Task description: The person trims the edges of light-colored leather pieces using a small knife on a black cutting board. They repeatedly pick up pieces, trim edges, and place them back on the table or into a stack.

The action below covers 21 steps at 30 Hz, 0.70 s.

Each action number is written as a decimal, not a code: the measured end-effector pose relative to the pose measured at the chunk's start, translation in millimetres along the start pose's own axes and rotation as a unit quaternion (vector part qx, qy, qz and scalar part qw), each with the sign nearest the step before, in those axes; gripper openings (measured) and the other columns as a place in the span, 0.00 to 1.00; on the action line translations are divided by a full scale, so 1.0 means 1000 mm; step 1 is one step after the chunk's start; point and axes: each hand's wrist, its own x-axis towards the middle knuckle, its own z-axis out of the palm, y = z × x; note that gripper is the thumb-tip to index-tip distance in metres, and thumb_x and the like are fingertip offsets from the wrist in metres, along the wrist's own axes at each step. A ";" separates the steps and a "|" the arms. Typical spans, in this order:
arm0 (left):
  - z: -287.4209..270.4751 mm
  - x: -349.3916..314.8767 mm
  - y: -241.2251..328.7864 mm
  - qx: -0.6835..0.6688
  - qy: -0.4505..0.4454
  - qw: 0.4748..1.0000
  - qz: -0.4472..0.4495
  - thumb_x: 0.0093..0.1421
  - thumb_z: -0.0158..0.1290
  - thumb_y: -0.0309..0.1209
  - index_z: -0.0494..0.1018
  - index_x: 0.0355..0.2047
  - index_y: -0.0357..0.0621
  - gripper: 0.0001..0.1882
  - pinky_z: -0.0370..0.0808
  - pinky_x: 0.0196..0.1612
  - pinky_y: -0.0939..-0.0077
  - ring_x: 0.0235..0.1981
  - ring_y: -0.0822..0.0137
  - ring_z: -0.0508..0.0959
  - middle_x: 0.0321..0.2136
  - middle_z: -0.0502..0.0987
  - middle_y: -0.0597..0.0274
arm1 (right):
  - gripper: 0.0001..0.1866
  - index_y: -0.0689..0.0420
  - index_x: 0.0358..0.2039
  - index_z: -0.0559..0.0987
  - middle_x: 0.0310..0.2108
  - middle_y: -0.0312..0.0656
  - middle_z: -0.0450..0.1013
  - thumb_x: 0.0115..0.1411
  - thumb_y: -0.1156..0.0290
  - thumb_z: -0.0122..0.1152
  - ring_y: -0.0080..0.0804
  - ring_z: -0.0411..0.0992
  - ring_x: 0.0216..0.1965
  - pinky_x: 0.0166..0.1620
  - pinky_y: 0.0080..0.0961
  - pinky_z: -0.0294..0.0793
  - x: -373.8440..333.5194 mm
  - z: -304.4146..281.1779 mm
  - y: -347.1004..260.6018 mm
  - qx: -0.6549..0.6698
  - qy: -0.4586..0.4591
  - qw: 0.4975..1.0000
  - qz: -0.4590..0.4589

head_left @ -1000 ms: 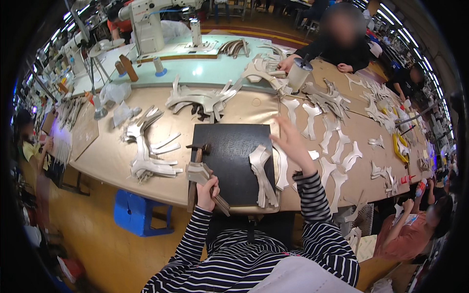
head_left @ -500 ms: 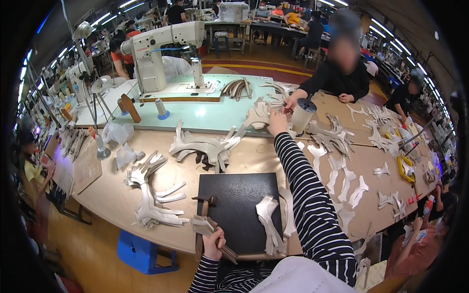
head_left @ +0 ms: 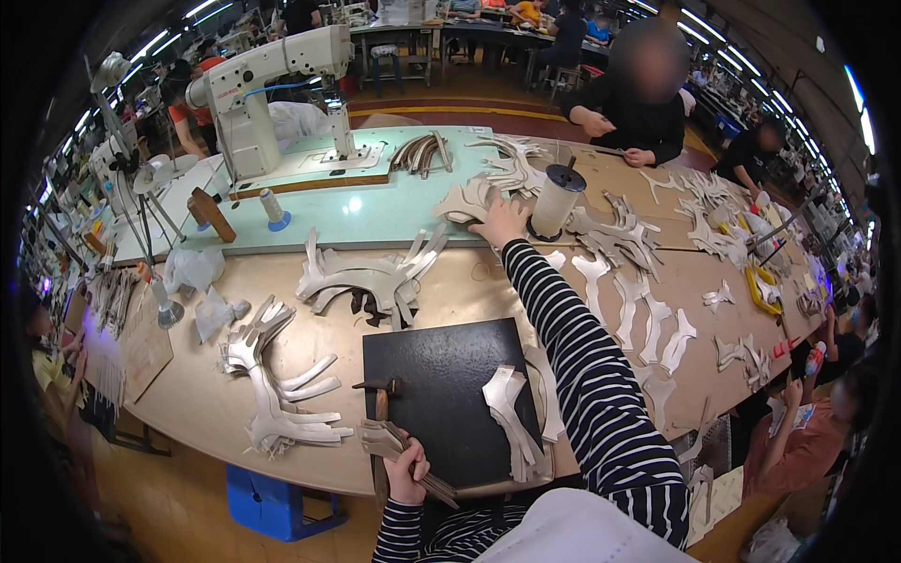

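Observation:
My left hand is closed around a bundle of grey-brown strips at the near edge of the black board. Beside it, a hammer lies along the board's left edge. My right arm is stretched far forward. At its end my right hand touches a pile of pale, curved cut pieces on the green table's edge, fingers apart; the fingertips are partly hidden. Just right of that hand stands a large cream thread spool. A small stack of branched white pieces rests on the board.
A white sewing machine stands at the back left. More stacks of pale pieces lie on the brown tabletop, with another stack at left. Across the table sits a co-worker. A blue stool is below the near edge.
The co-worker's hand, which met my right hand by the spool, has drawn back. My right hand now rests at the pale pieces. The whole view has shifted slightly; my left hand keeps its bundle.

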 end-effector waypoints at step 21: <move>0.045 -0.045 -0.011 0.189 -0.069 0.980 0.013 0.59 0.53 0.21 0.63 0.54 0.35 0.22 0.59 0.16 0.86 0.15 0.78 0.66 0.26 0.71 0.64 | 0.17 0.60 0.51 0.78 0.39 0.38 0.79 0.62 0.72 0.59 0.21 0.74 0.39 0.47 0.22 0.71 -0.357 -0.214 0.095 0.480 -0.240 0.843 -0.024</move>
